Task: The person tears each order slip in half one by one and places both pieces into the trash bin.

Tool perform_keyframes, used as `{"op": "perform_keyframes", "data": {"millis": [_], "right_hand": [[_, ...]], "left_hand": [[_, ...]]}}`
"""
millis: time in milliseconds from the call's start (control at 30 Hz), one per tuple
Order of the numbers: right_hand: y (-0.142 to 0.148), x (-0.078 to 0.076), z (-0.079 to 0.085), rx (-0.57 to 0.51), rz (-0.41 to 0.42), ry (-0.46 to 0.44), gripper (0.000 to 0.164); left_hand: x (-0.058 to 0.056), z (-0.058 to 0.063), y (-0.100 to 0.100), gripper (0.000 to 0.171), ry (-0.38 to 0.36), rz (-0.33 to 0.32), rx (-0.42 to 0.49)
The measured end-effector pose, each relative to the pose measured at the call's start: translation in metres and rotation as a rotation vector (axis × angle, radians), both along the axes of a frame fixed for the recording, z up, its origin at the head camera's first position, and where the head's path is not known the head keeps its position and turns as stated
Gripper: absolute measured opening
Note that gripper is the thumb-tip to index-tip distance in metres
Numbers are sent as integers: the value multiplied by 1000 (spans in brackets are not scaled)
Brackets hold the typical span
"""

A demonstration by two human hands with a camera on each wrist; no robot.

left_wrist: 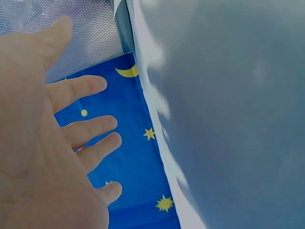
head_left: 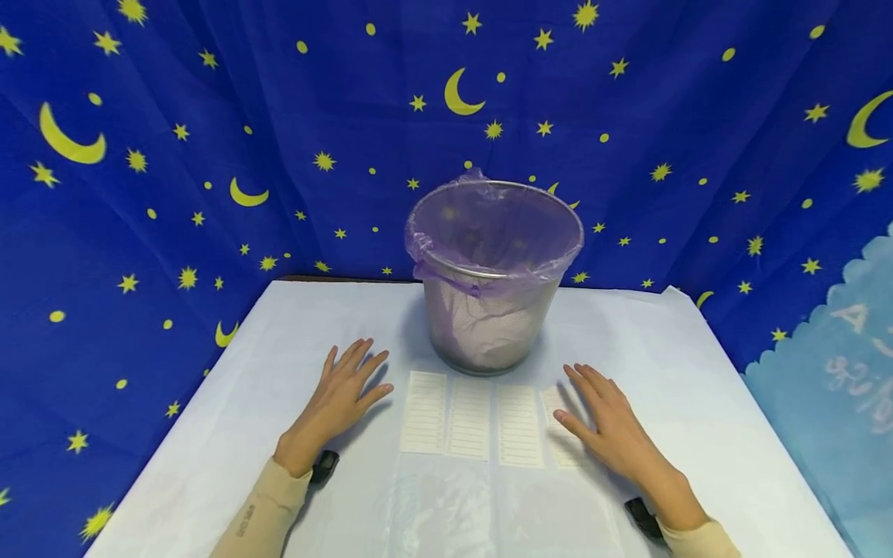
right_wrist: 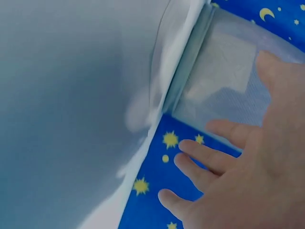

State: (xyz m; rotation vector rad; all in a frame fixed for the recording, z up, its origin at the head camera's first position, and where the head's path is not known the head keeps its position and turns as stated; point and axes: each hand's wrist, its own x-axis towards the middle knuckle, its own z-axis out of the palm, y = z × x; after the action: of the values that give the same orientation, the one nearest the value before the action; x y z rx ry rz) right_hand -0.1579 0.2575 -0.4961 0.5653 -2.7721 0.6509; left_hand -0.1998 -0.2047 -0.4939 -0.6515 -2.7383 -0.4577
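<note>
My left hand (head_left: 342, 397) is held over the white table with its fingers spread and nothing in it. To its right lies a row of several narrow lined paper slips (head_left: 469, 418). Palm down, my right hand (head_left: 610, 425) overlaps the rightmost slip (head_left: 560, 443) in the head view and partly hides it. Behind the row stands a mesh wastebasket (head_left: 488, 322) with a thin purple bag (head_left: 446, 267) folded over its rim. Both wrist views show empty palms, the left hand (left_wrist: 33, 138) and the right hand (right_wrist: 238, 171) each with fingers extended.
A clear plastic sheet (head_left: 446, 508) lies on the white tablecloth (head_left: 335, 318) in front of the slips. A blue star-and-moon curtain (head_left: 349, 101) hangs behind the table and down its sides. Light blue fabric with lettering (head_left: 837, 372) shows at the right.
</note>
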Motion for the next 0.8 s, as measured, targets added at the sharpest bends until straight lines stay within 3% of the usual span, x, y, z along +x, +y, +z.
{"op": "perform_keyframes", "data": {"millis": [300,800], "right_hand": [[-31,2,-1,-7,86,-13,75],[-85,-4,0,13,196,97,77]], "left_hand": [[1,0,8,60,-22,-21,-2],[7,-1,22,59,-22,-46,-17]]}}
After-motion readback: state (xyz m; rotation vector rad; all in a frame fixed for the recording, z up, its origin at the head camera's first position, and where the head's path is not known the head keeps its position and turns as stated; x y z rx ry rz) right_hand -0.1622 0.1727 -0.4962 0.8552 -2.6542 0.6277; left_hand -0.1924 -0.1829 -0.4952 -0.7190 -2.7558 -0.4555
